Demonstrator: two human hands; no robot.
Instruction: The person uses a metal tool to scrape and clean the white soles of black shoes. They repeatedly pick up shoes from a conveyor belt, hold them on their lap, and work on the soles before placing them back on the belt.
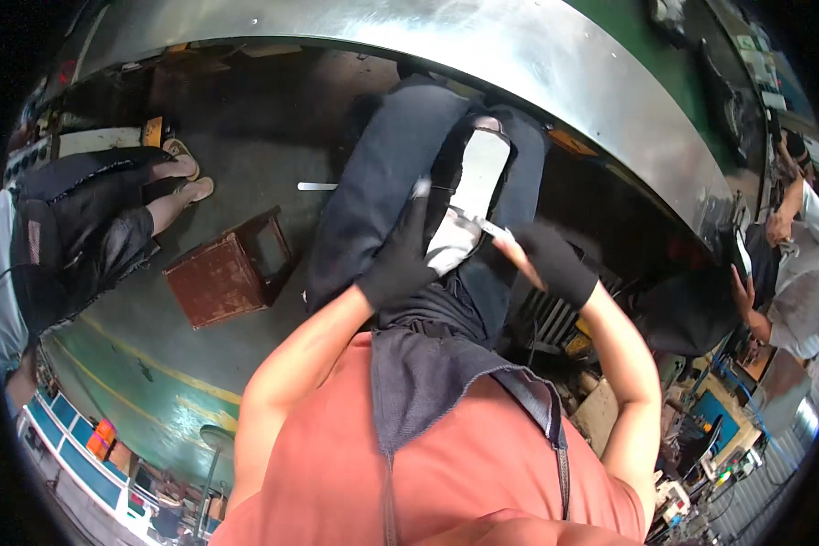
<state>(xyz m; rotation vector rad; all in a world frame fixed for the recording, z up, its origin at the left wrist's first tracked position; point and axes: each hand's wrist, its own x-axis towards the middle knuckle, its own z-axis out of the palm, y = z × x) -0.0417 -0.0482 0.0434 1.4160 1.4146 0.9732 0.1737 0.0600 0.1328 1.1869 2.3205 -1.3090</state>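
"Where's the white sole-shaped piece (480,173)?"

"Across the lap, between the dark trouser legs (373,177), its far end pointing toward one o'clock."

"And the hands?"

"The black-gloved left hand (402,262) is at its near end, around half past seven; I can't tell whether those fingers close on anything. The right hand (555,262), at four o'clock, pinches a slim pale tool (493,228) over the piece."

"Around them?"

"Brown stool (214,284) at eight, shiny metal panel (482,45) at twelve."

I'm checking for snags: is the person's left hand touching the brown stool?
Apart: the head view shows a strip of floor and the dark trouser leg between the left hand and the brown stool.
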